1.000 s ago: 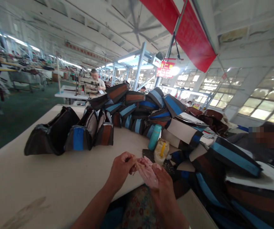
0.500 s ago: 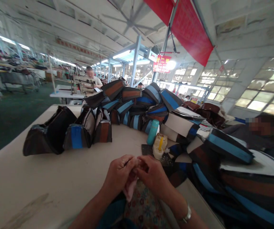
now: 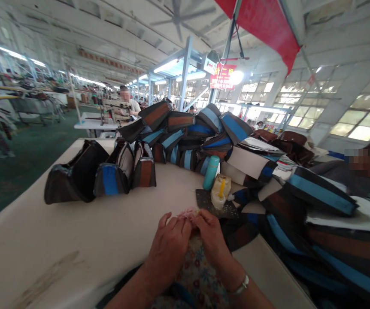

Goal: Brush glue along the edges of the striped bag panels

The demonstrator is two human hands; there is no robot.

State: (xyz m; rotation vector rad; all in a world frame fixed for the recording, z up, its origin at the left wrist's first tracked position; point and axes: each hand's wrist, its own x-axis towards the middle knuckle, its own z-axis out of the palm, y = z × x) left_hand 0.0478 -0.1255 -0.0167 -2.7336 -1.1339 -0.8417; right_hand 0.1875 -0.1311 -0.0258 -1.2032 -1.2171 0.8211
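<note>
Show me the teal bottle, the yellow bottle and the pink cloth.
teal bottle (image 3: 211, 173), head view, middle of its body.
yellow bottle (image 3: 220, 191), head view, its front side.
pink cloth (image 3: 187, 213), head view, edge above the fingers.

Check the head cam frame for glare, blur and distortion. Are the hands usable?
Head view: the windows and a lamp by the red sign blow out to white; straight beams bow toward the edges; the striped bags at right smear. The left hand and right hand are evenly lit and fairly sharp, pinching a small pink cloth, mostly hidden.
</note>
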